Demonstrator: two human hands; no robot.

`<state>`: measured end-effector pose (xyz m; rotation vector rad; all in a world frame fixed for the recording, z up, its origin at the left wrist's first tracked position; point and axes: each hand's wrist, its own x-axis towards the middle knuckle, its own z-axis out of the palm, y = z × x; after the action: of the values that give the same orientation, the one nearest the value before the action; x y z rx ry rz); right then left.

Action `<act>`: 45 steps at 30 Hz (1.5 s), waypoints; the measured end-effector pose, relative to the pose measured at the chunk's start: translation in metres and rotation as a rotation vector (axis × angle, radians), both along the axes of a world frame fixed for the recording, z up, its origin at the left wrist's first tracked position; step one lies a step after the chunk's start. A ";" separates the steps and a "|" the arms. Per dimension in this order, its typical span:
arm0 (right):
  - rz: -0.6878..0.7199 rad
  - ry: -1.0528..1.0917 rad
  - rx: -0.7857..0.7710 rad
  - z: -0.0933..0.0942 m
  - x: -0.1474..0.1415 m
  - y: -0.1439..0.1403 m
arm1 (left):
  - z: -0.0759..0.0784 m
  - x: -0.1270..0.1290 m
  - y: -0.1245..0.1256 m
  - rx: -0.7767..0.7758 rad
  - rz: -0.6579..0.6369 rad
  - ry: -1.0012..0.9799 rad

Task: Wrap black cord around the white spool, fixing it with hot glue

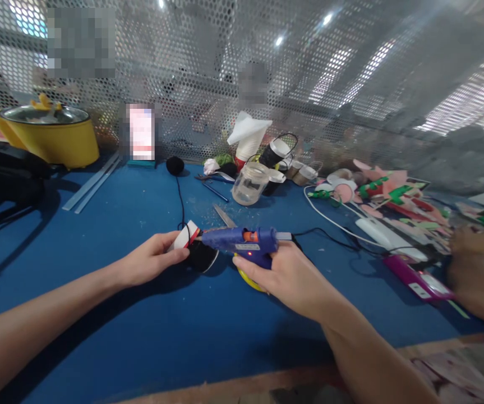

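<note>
Near the front edge of the blue desk (98, 235), the right hand (286, 275) grips a rigid blue plastic glue gun (242, 242), nozzle against the light, soft white-and-black felt piece (193, 247) pinched by the left hand (153, 258), best held at its edge.

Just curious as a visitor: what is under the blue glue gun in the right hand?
Under the glue gun a curved yellow thing peeks out on the blue table. The right hand covers most of it, so its kind stays unclear.

One blue glue gun (242, 241), one yellow pot (50, 134), one clear jar (250, 183), two phones (418, 280)
</note>
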<state>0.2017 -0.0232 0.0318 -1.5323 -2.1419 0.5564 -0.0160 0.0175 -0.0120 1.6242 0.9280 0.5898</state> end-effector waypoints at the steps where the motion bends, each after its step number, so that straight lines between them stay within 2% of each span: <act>1: 0.003 -0.001 -0.001 0.000 0.000 0.000 | 0.000 0.000 0.000 0.005 -0.006 0.002; 14: -0.019 0.026 0.005 0.002 0.001 0.001 | -0.002 0.000 0.001 -0.016 -0.024 -0.024; 22: -0.040 0.050 -0.122 0.005 0.004 0.003 | -0.001 0.000 0.001 0.005 -0.031 -0.014; 28: -0.052 0.050 -0.082 0.004 0.005 0.004 | 0.000 -0.001 0.000 0.037 -0.049 -0.019; 33: -0.048 0.066 -0.119 0.005 0.004 0.004 | -0.001 -0.001 0.000 0.094 -0.055 0.024; 45: -0.035 0.089 -0.108 0.003 0.006 0.004 | -0.001 -0.001 -0.001 0.095 -0.063 0.022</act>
<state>0.2078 -0.0190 0.0353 -1.5684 -2.0441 0.7251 -0.0169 0.0161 -0.0126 1.7415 0.8725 0.5809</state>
